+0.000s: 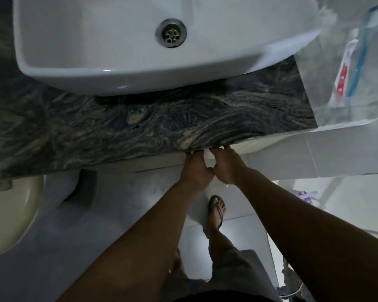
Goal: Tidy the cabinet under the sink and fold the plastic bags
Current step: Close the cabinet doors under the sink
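Observation:
I look straight down over the white sink (140, 68) set on a dark marbled countertop (140, 127). Below the counter's front edge shows the white top of the cabinet under the sink (157, 163). Both arms reach down to it. My left hand (194, 168) and my right hand (227, 166) sit side by side, thumbs touching. Their fingers hook over the top edge of the cabinet doors. The fingertips are hidden beneath the counter's lip. No plastic bags are in view.
A cream toilet (7, 214) stands at the left by the counter. A clear holder with toothpaste (345, 70) and a blue toothbrush (362, 46) hangs at the upper right. My foot in a flip-flop (216, 212) stands on the pale tiled floor (238, 232).

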